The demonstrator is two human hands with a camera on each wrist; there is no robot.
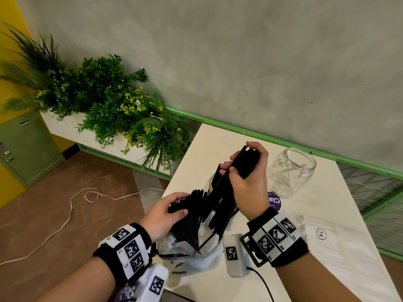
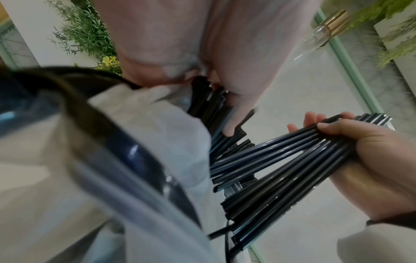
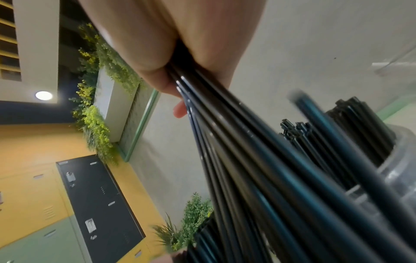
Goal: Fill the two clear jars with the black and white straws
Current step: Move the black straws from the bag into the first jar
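My right hand (image 1: 248, 177) grips a bundle of black straws (image 1: 244, 163) near its upper end, slanting over the table; the right wrist view shows the right hand (image 3: 180, 53) curled round the bundle (image 3: 247, 160). Its lower ends reach into a white plastic bag (image 1: 192, 258). My left hand (image 1: 168, 214) holds a second bunch of black straws (image 1: 192, 212) sticking out of that bag. A clear jar (image 1: 211, 182) with black straws in it stands behind the bundle, mostly hidden. Another clear jar (image 1: 291, 171) stands at the back right, with what looks like one white straw inside.
A purple round lid (image 1: 274, 201) lies right of my right hand. A clear packet of white straws (image 1: 316, 224) lies on the white table (image 1: 349, 269) beside an XL sticker. The table's left edge is close to my left hand. Plants and a green rail stand behind.
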